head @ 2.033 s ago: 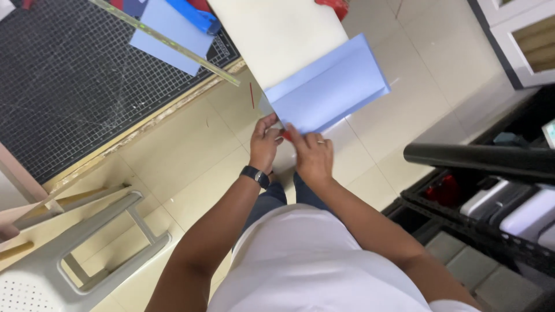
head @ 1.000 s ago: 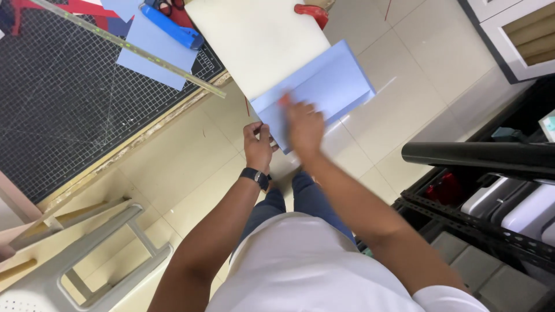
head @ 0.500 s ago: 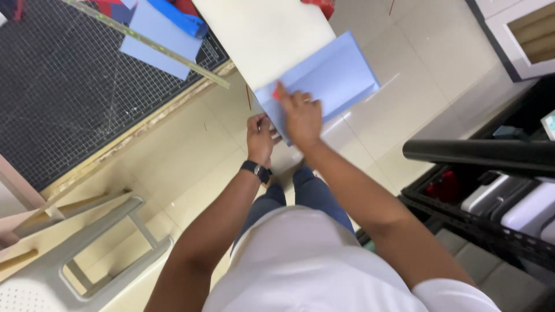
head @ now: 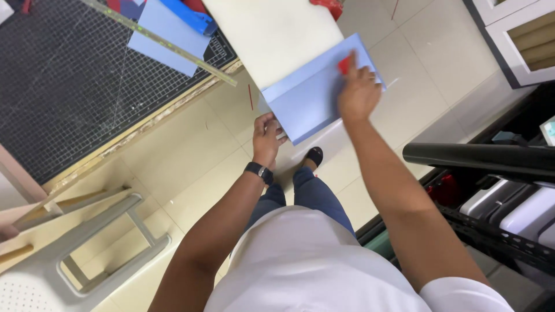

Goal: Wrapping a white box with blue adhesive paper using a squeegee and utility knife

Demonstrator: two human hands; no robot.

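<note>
Folding and creasing a light blue sheet [head: 312, 104] at the edge of a pale cream board [head: 272, 34].

Left hand [head: 267, 137]: fingers curled, pinching the sheet's near lower corner, just under the counter edge. Right hand [head: 358, 92]: flat, fingers pressed together on the sheet's far upper end, a small red tool [head: 345, 63] tucked under the fingertips, looks like a scraper or creaser, too hidden to tell exactly.

To do the crease well, judging from these positions:
- Keep left-hand pinch firm so the corner can't slip; edges aligned w/ each other before pressing.
- Run the red tool along the fold line in 1 steady stroke, away from the left hand, even pressure, tool low to the paper.
- Use the board's straight edge as backing; no pressing on the overhanging part, would buckle.
- Watch for skew: sheet hangs partly off the board, unsupported below the right hand.

Materials, shapes:
- Sheet: thin card or paper, matte, pale blue, rectangular, 1 visible fold line w/ a lighter strip along the upper edge.
- Board: smooth, off-white, flat, stiff-looking.
- Left of the left hand, well apart: black gridded cutting mat [head: 63, 86], fine white lines, scuffed; long metal ruler [head: 167, 43] lying diagonally across it; another blue sheet [head: 170, 37] under the ruler.
- Floor [head: 173, 156]: glossy cream tile.
- Wrist: black watch [head: 258, 171].
- Right of the right hand: black roll [head: 480, 156], smooth, cylindrical.
</note>
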